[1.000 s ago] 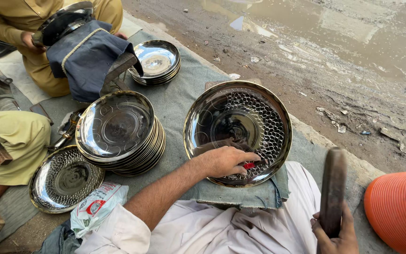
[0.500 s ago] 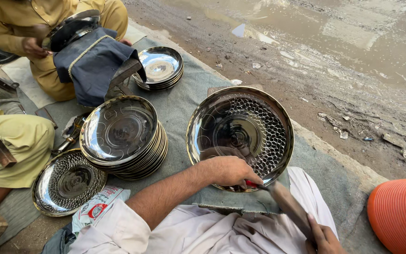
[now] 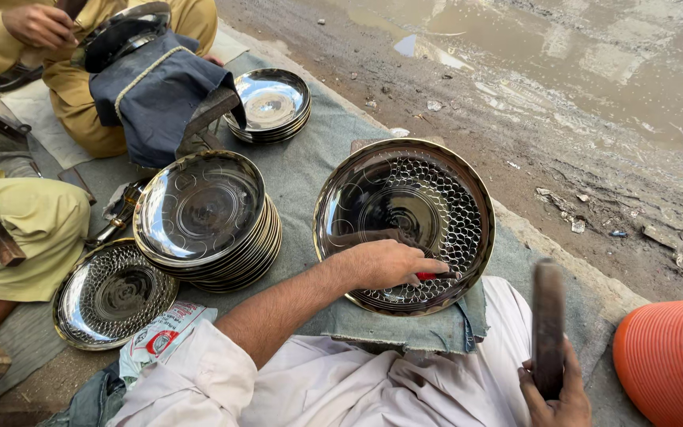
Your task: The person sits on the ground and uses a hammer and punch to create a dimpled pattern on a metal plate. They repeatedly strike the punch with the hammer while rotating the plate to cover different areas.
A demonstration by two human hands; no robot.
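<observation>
One shiny metal plate (image 3: 405, 225) has dimples on part of it. The left hand (image 3: 385, 265) pinches a red-handled punch (image 3: 435, 276) on it. The right hand (image 3: 555, 395) grips a dark hammer (image 3: 548, 328).

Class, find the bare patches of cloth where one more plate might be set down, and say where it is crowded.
Bare grey cloth lies between the tall plate stack, the small plate stack and the patterned plate. It is crowded at the left, around the lone patterned plate.

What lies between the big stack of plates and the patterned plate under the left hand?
In the head view, only bare grey cloth separates the stack from the patterned plate that the left hand rests on.
</observation>
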